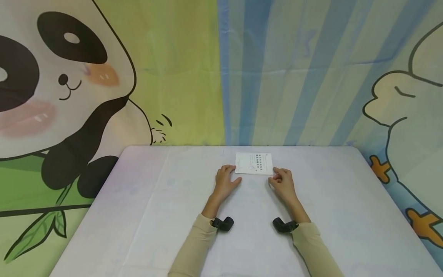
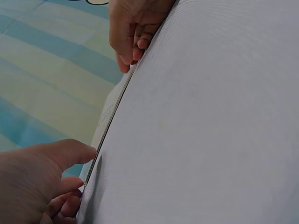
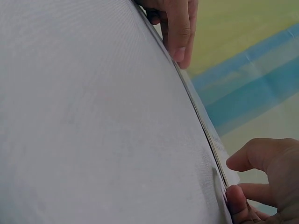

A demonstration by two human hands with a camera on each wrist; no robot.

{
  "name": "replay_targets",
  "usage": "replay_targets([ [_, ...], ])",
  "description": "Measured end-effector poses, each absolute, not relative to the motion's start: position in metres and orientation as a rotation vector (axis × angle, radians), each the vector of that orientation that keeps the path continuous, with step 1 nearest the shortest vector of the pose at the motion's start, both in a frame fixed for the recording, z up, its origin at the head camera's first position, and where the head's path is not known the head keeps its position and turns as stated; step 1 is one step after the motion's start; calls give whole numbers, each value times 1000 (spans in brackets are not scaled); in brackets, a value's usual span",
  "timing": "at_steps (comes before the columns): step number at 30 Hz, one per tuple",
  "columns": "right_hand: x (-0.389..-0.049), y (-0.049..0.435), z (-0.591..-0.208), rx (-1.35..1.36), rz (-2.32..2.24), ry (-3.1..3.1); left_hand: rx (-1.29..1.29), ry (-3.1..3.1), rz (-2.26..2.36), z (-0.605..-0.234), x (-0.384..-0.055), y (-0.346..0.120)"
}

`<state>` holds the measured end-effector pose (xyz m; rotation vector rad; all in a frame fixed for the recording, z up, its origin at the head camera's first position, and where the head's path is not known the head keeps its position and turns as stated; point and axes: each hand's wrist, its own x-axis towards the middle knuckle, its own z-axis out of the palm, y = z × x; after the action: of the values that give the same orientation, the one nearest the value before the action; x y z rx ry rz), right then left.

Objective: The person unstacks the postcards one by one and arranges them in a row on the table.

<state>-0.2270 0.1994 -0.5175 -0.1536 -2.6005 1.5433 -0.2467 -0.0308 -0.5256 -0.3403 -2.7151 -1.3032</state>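
A thin white booklet (image 1: 244, 163) lies flat on the table, its cover printed with rows of small dark characters and a faint round mark. At its left side, the left hand (image 1: 225, 182) has its fingertips right at the edge, with the thumb spread toward the near corner. The right hand (image 1: 284, 186) is at the opposite side, fingers loosely bent at the edge and thumb held apart. Seen almost edge-on, the booklet (image 2: 112, 114) is a narrow strip between both hands in the left wrist view. The right wrist view shows the right thumb (image 3: 243, 158) raised beside the booklet's corner.
A pale cloth covers the table (image 1: 166, 231). Behind it hangs a backdrop (image 1: 277, 77) with yellow-green and blue stripes, a cartoon panda (image 1: 79, 88) at left and a white cartoon figure (image 1: 415, 134) at right. Each wrist wears a black camera (image 1: 225, 224).
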Motion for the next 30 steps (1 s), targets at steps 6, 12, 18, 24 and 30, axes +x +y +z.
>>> replay_targets([
  [6,-226,198,-517,-123,1510,-2584,-292,-2722,-1270,-528,-251,-31],
  [12,-225,198,-516,-132,1505,-2589,-302,-2698,-1252,-528,-249,-31],
  [18,-224,198,-517,-149,1479,-2598,-314,-2708,-1241,-528,-247,-31],
  [24,-223,198,-517,-159,1450,-2607,-329,-2683,-1234,-528,-246,-32],
  [30,-222,199,-521,-171,1425,-2568,-309,-2678,-1240,-530,-246,-32],
])
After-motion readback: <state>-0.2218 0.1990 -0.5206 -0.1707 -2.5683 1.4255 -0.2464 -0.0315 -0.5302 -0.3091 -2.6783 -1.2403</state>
